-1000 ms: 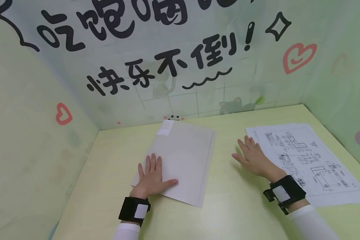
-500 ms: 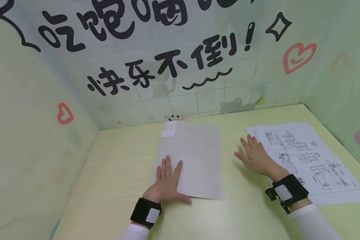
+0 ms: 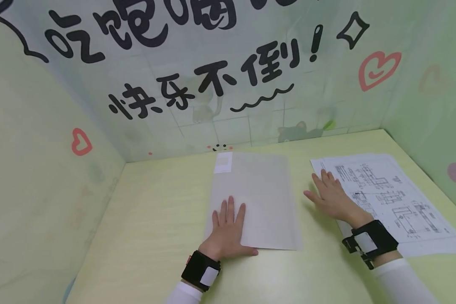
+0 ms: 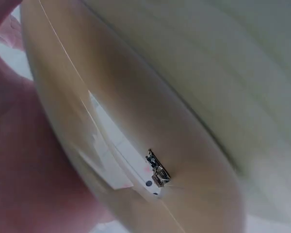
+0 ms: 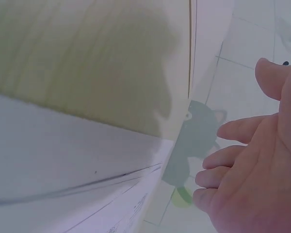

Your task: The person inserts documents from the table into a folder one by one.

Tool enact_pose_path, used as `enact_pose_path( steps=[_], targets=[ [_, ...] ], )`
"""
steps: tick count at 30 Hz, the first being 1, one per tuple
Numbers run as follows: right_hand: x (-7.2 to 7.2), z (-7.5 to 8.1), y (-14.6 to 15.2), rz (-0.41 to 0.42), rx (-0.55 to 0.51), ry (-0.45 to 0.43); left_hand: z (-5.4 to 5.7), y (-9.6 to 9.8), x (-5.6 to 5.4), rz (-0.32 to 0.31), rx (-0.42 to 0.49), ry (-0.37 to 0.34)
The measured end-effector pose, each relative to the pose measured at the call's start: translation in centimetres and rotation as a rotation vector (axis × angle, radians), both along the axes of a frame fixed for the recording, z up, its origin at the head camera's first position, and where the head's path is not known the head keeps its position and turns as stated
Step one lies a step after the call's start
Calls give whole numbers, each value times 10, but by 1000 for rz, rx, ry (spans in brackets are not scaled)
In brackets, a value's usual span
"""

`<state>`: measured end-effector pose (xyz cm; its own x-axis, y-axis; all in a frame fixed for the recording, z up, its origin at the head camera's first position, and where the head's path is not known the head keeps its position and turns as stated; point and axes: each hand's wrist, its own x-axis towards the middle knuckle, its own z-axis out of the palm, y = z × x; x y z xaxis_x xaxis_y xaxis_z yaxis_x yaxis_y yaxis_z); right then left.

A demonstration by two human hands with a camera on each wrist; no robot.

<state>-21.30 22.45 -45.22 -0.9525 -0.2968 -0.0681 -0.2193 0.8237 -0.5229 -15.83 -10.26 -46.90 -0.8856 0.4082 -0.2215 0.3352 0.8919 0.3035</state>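
Observation:
A flat, pale grey folder (image 3: 262,202) lies on the table, with a white label (image 3: 223,162) at its top left corner. My left hand (image 3: 227,237) rests on its lower left part, fingers straight and spread, the thumb reaching past the bottom edge. Close up in the left wrist view, the folder's surface looks glossy and tan, beside the blurred hand (image 4: 34,145). My right hand (image 3: 334,200) hovers palm down at the left edge of several printed sheets (image 3: 406,202) bearing technical drawings. Its fingers (image 5: 242,130) are extended and hold nothing.
The light yellow table (image 3: 152,236) meets a printed back wall (image 3: 228,131) with large black characters. Side walls stand at left (image 3: 34,181) and right (image 3: 437,126). Both wrists wear black straps (image 3: 200,270).
The left hand and the folder have moved to the right together, and the folder has turned straighter. My right hand has drifted slightly right, over the sheets' left edge.

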Motion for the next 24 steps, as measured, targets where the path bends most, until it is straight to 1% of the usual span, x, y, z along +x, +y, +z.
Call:
enact_pose_path(
  steps=[5,8,10,12,16,20,24],
  targets=[
    [-1,3,5,-6,16,-8,5,8,3,-73,-37,81],
    [-1,4,8,-7,21,-13,7,10,4,-100,-24,92],
    [-1,4,9,-7,18,-6,9,11,5,-105,14,85],
    [-1,4,9,-5,15,3,10,10,5,-107,71,82],
    [-1,2,11,-2,6,10,12,8,5,-110,179,96],
    [-1,1,13,1,-12,-11,12,6,5,-122,247,106],
    [-2,1,11,0,-18,-31,12,6,6,-128,306,98]
  ],
)
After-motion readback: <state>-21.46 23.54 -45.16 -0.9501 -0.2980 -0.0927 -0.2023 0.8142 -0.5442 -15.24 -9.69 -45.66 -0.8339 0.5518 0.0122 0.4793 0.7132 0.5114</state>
